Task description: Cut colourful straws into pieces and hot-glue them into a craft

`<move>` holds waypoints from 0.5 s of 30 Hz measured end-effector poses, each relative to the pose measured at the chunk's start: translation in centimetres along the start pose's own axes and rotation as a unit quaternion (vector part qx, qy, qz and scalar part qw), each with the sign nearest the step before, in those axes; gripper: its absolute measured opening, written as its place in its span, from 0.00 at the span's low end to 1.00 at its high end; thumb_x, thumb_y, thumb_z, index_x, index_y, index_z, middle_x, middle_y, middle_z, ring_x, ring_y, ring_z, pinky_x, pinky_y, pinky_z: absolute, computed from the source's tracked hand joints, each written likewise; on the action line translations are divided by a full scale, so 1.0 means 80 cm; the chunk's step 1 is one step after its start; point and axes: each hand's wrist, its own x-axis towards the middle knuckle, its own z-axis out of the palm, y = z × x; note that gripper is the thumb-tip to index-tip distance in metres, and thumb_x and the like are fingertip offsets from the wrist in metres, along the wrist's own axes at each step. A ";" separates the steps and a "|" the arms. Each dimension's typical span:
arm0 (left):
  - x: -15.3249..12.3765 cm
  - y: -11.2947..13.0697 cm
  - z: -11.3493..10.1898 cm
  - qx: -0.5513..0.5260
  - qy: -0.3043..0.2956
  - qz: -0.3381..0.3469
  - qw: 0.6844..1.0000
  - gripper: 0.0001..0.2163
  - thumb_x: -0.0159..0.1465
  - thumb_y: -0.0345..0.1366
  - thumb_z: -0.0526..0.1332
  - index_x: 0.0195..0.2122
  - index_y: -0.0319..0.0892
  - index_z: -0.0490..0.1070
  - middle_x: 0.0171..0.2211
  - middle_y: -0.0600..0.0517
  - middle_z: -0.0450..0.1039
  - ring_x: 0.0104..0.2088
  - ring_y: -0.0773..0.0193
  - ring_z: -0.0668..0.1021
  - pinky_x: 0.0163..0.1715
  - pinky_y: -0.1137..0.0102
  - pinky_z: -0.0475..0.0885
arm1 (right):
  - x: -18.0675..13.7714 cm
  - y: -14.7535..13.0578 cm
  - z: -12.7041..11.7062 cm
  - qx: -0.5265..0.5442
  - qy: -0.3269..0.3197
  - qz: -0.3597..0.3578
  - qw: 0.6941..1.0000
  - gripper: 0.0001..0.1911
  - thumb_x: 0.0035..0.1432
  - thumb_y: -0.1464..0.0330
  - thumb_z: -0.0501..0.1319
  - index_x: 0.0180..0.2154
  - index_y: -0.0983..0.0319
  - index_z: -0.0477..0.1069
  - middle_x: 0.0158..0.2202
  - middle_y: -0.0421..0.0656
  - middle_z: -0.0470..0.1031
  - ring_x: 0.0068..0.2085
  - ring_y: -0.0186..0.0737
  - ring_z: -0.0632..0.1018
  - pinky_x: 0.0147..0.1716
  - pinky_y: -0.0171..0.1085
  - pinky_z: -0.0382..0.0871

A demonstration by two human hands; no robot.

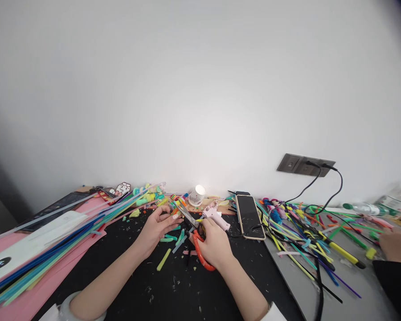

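Note:
My right hand (214, 244) is closed round the orange handles of a pair of scissors (191, 223), whose blades point up and left. My left hand (157, 226) sits just left of the blades, fingers curled, pinching a small piece of coloured straw that I cannot make out clearly. Short cut straw pieces, green and teal (169, 239), lie on the black mat (173, 290) under and between both hands. A pink glue gun (215, 216) lies just beyond my right hand.
A bundle of long coloured straws (63, 240) lies on pink paper (36, 294) at the left. A phone (249, 216) lies right of the glue gun, with tangled straws and black cables (307, 240) beyond. Another person's hand (396, 245) rests at the far right. A wall socket (304, 165) holds two plugs.

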 end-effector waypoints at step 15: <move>-0.001 0.001 0.000 0.151 0.051 0.007 0.987 0.20 0.52 0.51 0.69 0.40 0.43 0.76 0.39 0.44 0.83 0.45 0.46 0.82 0.23 0.72 0.70 | 0.002 -0.003 -0.002 -0.051 0.042 0.011 0.998 0.14 0.56 0.58 0.64 0.31 0.60 0.67 0.34 0.43 0.74 0.34 0.40 0.74 0.29 0.35 0.55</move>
